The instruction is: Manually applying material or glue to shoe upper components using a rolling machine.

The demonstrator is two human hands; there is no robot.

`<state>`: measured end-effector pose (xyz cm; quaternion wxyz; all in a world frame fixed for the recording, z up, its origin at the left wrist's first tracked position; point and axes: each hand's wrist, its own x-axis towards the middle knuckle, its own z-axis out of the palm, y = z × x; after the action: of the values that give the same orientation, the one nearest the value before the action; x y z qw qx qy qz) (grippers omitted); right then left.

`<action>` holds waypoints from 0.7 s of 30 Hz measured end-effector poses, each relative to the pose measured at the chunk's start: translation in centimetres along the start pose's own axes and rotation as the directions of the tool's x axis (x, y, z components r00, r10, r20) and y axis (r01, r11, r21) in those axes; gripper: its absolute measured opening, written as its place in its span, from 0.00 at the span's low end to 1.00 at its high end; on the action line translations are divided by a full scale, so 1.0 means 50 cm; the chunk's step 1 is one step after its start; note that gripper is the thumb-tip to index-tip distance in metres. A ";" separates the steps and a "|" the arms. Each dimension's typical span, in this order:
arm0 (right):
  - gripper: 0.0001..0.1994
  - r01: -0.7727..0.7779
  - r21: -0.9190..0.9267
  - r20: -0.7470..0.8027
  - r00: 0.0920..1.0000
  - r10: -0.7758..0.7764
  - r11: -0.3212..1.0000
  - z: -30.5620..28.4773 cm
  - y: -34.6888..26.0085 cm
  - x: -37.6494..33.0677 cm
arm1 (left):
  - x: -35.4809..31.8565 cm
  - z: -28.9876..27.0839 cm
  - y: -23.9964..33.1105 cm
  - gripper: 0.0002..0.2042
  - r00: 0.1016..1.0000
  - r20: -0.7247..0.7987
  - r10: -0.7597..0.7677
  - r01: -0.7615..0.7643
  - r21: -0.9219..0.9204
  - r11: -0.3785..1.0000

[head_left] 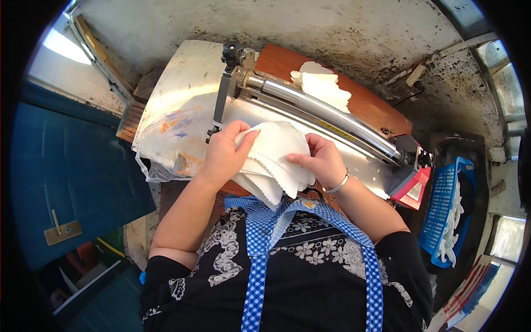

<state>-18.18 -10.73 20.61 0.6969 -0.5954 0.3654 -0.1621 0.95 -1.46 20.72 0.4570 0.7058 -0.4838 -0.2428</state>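
Note:
Several thin white sheets [277, 145] with scalloped edges are fanned out in front of my chest, overlapping one another. My left hand [225, 152] pinches them at their upper left, thumb on top. On the other side my right hand [325, 161] grips their right edge, its thumb lying over the top sheet. The fingers under the sheets are partly hidden. Just beyond the hands lies a machine with a long shiny metal roller [321, 109] and a flat metal bed [359, 169]. More white pieces [323, 88] rest behind the roller.
A reddish-brown board [276, 57] lies under and behind the machine. Clear plastic wrap [171, 138] covers the table's left part. A blue basket [440, 207] with white pieces stands at the right. On the left is a blue door [72, 155]; a stained wall [332, 25] rises behind.

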 end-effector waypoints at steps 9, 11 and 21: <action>0.13 -0.234 0.386 0.012 0.969 0.248 0.892 0.004 0.019 -0.001 | 0.015 0.009 -0.014 0.12 0.972 0.192 -0.137 0.175 -0.196 0.965; 0.13 0.058 0.133 -0.238 0.971 -0.025 0.989 0.010 0.032 0.009 | 0.033 0.004 -0.006 0.11 0.935 0.305 -0.181 0.210 -0.067 0.975; 0.22 0.165 -0.707 -0.223 0.871 -0.438 0.688 -0.022 -0.003 0.029 | 0.039 0.025 -0.058 0.16 0.914 0.337 -0.225 0.217 0.061 0.974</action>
<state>-17.95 -12.50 20.27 0.3165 -0.8146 0.4194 -0.2458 2.10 -3.39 17.75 0.3277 0.7081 -0.4754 -0.4064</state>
